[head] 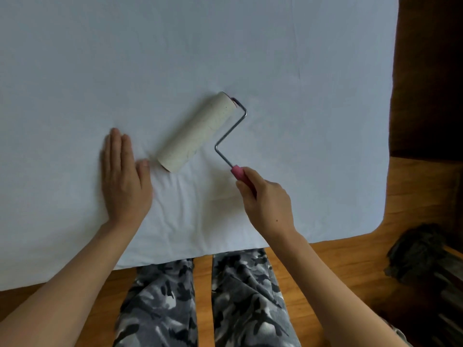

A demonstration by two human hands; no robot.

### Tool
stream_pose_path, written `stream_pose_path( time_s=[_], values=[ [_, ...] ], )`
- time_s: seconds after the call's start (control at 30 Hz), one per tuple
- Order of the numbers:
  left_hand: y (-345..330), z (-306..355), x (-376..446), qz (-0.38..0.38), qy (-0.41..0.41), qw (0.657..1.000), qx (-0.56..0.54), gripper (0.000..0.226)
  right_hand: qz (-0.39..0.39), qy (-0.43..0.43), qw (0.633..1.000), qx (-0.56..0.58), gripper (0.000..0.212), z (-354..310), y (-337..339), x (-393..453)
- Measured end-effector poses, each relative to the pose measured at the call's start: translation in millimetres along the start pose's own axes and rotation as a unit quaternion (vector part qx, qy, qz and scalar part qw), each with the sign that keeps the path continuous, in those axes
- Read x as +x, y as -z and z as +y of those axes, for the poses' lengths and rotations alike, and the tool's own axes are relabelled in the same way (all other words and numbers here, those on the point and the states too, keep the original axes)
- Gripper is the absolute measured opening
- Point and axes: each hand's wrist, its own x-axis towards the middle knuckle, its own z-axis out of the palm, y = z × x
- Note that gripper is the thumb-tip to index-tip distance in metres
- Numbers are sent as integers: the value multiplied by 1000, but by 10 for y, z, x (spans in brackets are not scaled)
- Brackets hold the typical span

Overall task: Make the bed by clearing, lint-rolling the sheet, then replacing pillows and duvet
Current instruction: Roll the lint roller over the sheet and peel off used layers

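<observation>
The lint roller (196, 131) lies with its drum on the white sheet (225, 46) near the bed's edge; the right hand (266, 201) grips its pink handle (241, 176), while the left hand (124, 176) presses flat, fingers straight, just beside the drum; no writing readable

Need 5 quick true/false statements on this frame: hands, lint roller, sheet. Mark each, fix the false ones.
1. The right hand grips the lint roller by its pink handle. True.
2. The left hand lies flat on the sheet. True.
3. The roller is lifted clear of the sheet. False: it rests on it.
4. The left hand touches the roller. False: a gap of sheet separates them.
5. Pillows lie on the sheet. False: none are visible.
</observation>
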Motion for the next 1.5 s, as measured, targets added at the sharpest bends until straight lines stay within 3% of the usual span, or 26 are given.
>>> stream_pose_path(
  time_s=[0.17, 0.33, 0.47, 0.6, 0.8, 0.97, 1.1, 1.33, 1.5],
  values=[
    [313, 263, 13, 3, 96, 982, -163, 46, 43, 0, 995, 93, 19, 69, 35, -192],
    [730, 649, 99, -35, 212, 897, -387, 38, 75, 4, 979, 191, 20, -111, 121, -290],
    [1007, 804, 226, -91, 235, 854, -455, 41, 93, 29, 972, 214, 19, -247, 171, -358],
    [1132, 880, 276, -148, 186, 856, -458, 46, 91, 22, 975, 203, 22, -267, 155, -382],
    [1101, 861, 237, -124, 139, 881, -435, 19, 93, 9, 978, 186, 21, -290, 160, -361],
    [1034, 864, 130, -55, 46, 933, -352, 49, 94, 14, 978, 187, 18, -313, 156, -338],
    [1030, 879, 80, -8, -12, 936, -351, 51, 98, 16, 976, 195, 19, -329, 151, -348],
    [1084, 895, 203, -53, 118, 896, -424, 34, 112, 8, 974, 196, 25, -313, 163, -355],
    [1083, 895, 235, -65, 85, 905, -412, 13, 111, 3, 974, 198, 21, -299, 156, -342]
  ],
)
